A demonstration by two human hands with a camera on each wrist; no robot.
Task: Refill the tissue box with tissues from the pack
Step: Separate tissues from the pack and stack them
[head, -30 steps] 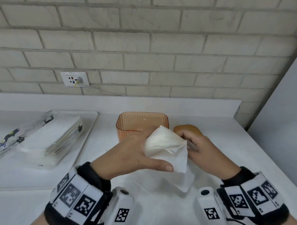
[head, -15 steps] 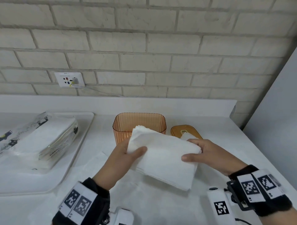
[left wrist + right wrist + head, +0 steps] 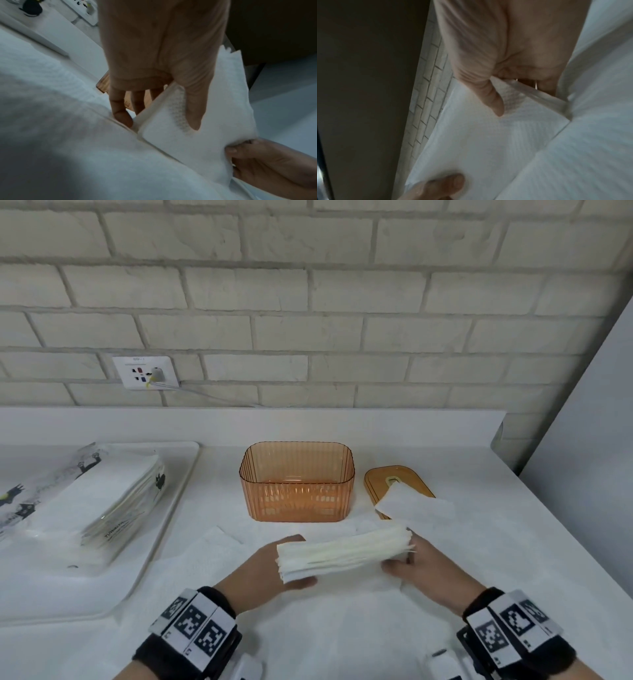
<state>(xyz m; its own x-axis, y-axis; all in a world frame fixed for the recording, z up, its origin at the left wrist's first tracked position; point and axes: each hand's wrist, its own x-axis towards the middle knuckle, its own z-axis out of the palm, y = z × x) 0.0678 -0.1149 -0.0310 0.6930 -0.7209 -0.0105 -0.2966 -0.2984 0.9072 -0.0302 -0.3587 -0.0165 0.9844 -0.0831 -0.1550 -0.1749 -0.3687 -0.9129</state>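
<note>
- In the head view the stack of tissues (image 3: 344, 553) lay in the lower centre of the frame, held edge-on between both hands just above the worktop (image 3: 445, 594), its long axis running left to right across the picture.
- The left hand (image 3: 263, 571) pinched the stack's left end, thumb on the near face and fingers (image 3: 120, 108) curled behind it; the right hand (image 3: 424, 573) pinched the right end the same way, thumb pressed on the near face.
- The tissue box (image 3: 297, 481) stood open directly above the stack in the frame, near it but apart, its long side parallel to the stack; both hands were about equally near.
- The box looked empty, so the likely next move was to carry the stack forward and lower it in.
- The lid (image 3: 383, 477) lay just right of the box, one tissue threaded through its slot.
- The pack (image 3: 89, 501) rested on a tray (image 3: 164, 542) at the left edge.
</note>
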